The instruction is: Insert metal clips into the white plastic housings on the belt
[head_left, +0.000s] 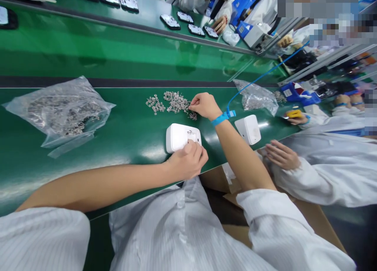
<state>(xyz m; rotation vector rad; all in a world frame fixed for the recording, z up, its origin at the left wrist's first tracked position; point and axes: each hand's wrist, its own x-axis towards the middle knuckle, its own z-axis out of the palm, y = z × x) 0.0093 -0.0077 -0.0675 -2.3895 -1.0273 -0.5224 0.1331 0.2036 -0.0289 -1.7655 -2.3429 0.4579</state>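
Observation:
A white plastic housing (177, 136) lies on the green table (132, 133) in front of me. My left hand (190, 158) is at its near right side, fingers curled over the recess, where a few small metal bits show; what the fingertips hold is hidden. Just beyond the housing, my right hand (206, 105) has thumb and forefinger pinched at the right edge of a pile of small metal parts (176, 102). Any part between those fingertips is too small to make out. A blue wrist strap (220, 119) circles my right wrist. A smaller cluster of parts (155, 104) lies left of the pile.
A clear bag of metal parts (64, 110) lies at the left. Another bag (256, 96) and a white housing (249, 129) are at the right, near a co-worker's hand (282, 155). A blue cord (265, 74) runs from my wrist. Black-edged units (170, 22) sit across the line.

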